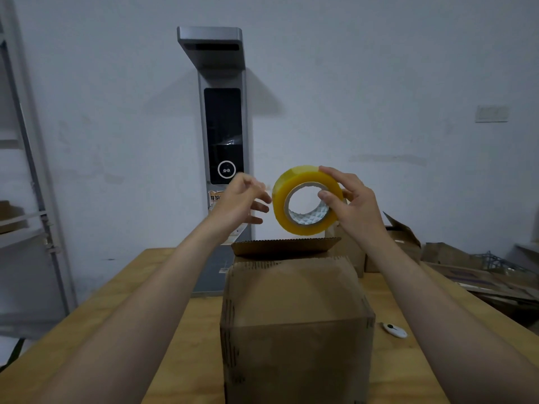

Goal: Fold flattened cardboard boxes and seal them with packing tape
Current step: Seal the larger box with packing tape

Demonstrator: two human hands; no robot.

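Head view: my right hand (354, 205) grips the yellow packing-tape roll (303, 174) above the cardboard box (294, 301) on the table (145, 272), left hand (237, 201) blurred beside it, pinch unclear; I'd free the tape end first, then anchor it squarely.

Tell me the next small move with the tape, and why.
Probably find and peel the tape end with the left hand: the right hand grips the roll above the box, left fingers sit beside its rim, and no drawn strip shows.
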